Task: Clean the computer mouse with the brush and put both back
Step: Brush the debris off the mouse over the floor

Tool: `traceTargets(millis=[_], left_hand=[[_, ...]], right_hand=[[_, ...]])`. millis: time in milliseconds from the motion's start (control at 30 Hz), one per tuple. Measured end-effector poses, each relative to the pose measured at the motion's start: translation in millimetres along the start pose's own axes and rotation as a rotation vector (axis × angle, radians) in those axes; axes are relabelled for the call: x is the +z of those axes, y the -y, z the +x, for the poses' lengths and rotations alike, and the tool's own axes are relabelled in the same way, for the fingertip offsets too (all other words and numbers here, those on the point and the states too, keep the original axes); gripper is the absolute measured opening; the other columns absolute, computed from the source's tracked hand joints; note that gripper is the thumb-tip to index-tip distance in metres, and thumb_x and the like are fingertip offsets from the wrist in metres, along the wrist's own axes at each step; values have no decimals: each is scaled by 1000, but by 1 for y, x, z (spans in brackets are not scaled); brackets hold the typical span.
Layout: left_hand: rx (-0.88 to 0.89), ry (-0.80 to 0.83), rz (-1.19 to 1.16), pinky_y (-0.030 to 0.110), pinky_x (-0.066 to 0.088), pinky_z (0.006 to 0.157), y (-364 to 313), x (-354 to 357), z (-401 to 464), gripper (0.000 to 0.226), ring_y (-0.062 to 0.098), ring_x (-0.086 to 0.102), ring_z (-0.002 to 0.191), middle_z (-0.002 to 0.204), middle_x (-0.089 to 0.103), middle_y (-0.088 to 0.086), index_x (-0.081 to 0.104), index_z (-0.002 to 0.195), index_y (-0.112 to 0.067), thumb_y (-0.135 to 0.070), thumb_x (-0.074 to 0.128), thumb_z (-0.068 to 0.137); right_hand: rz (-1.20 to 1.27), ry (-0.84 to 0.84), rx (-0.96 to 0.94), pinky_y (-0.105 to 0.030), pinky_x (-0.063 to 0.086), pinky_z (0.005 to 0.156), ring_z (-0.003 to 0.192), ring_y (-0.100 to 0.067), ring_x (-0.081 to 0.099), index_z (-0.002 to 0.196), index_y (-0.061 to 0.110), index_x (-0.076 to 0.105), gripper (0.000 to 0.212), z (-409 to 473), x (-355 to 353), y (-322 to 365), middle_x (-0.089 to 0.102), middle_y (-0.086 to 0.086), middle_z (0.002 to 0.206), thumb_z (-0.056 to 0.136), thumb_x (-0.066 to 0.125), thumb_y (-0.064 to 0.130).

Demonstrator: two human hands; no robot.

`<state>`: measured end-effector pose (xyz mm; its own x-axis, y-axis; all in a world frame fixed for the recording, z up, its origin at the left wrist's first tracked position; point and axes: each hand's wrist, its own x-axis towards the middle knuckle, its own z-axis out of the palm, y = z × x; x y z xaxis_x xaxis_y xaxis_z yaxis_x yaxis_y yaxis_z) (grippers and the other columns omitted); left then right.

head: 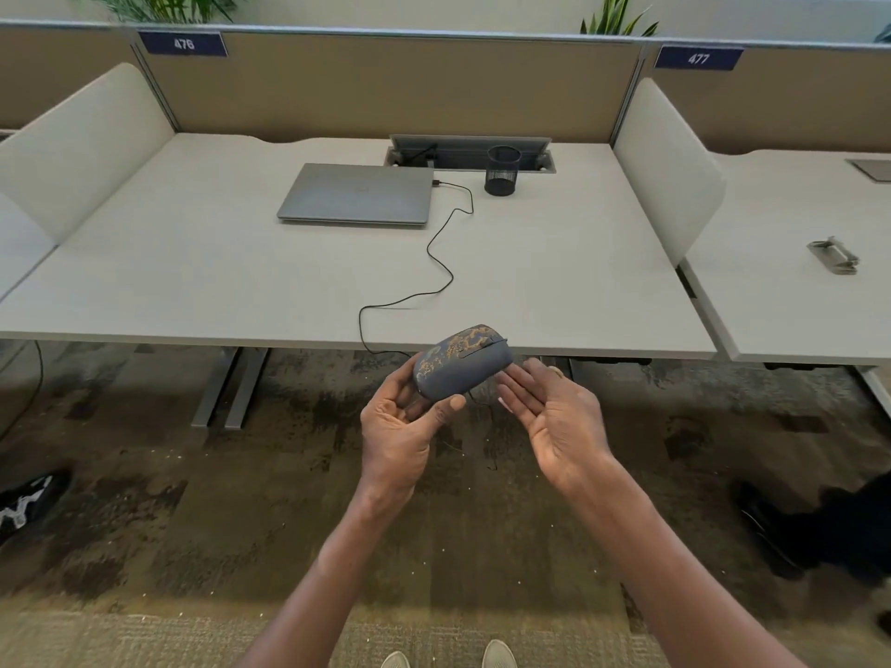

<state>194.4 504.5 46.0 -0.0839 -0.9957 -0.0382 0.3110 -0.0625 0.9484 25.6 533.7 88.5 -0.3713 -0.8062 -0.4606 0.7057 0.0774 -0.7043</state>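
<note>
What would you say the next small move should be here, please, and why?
Probably look for the brush: the left hand grips the mouse, still speckled with tan grime, the right hand is open beside it, and no brush is visible.

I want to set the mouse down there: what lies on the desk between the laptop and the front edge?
In the head view, only the black mouse cable snakes from the laptop over the desk.
</note>
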Motion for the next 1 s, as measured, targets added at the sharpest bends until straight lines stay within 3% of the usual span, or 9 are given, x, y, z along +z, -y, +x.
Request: traceTargets(millis=[100,200,233,300,400,467,567,800,1000], left_hand=[[-5,-9,4,24,59,86,-2,-9,4,73,18,71,114,123,75,5,57,135,-9,-4,84,68],[-9,-14,28,25,60,86,-2,-17,8,76,19,72,113,122,75,4,57,137,-7,-6,85,67],[-14,-16,37,24,60,85,-2,-19,9,76,18,72,113,121,75,2,57,137,-8,-7,85,66],[-26,-18,55,24,60,85,0,-23,11,78,16,72,112,119,76,0,56,137,-7,-9,86,65],[-35,-28,56,26,60,86,3,-26,13,80,17,72,113,120,75,3,56,138,-6,-9,86,64],[-42,-30,65,26,60,87,5,-27,14,77,16,72,113,118,77,0,59,135,-9,-9,87,63],[-55,-16,84,25,59,88,7,-27,14,71,14,72,111,114,78,-6,62,127,-19,-12,87,61],[-65,-2,96,29,59,92,10,-28,11,72,18,70,116,121,75,1,61,127,-24,-13,89,62],[-71,21,91,31,59,94,12,-27,8,78,18,70,118,125,73,3,58,134,-18,-12,90,64]], right_hand=[[-243,1,-3,-31,65,74,86,-26,79,111,2,65,15,2,-16,9,80,-19,98,103,60,14],[-633,98,-87,-21,51,55,56,-9,62,115,11,71,24,1,-29,21,74,-7,72,102,61,28],[-753,134,-126,-20,46,56,53,-5,56,118,16,73,26,0,-31,25,68,-1,65,101,61,32],[-952,190,-197,-18,41,67,60,2,60,120,27,76,28,-4,-30,33,68,12,70,98,62,39],[-1142,231,-283,-14,45,83,94,19,64,116,39,77,24,-9,-22,42,75,23,101,95,66,44],[-1192,258,-314,-16,48,87,103,11,65,113,40,78,21,-12,-16,47,76,19,108,95,67,44],[-1238,288,-363,-10,46,79,93,17,66,108,42,78,16,-18,-7,51,77,27,98,96,68,42],[-1124,410,-533,-35,64,88,94,-13,76,92,23,79,12,-33,18,54,79,9,89,95,71,14],[-1180,493,-770,-24,57,69,77,-8,71,90,22,73,8,-49,45,55,75,9,81,91,77,15]])
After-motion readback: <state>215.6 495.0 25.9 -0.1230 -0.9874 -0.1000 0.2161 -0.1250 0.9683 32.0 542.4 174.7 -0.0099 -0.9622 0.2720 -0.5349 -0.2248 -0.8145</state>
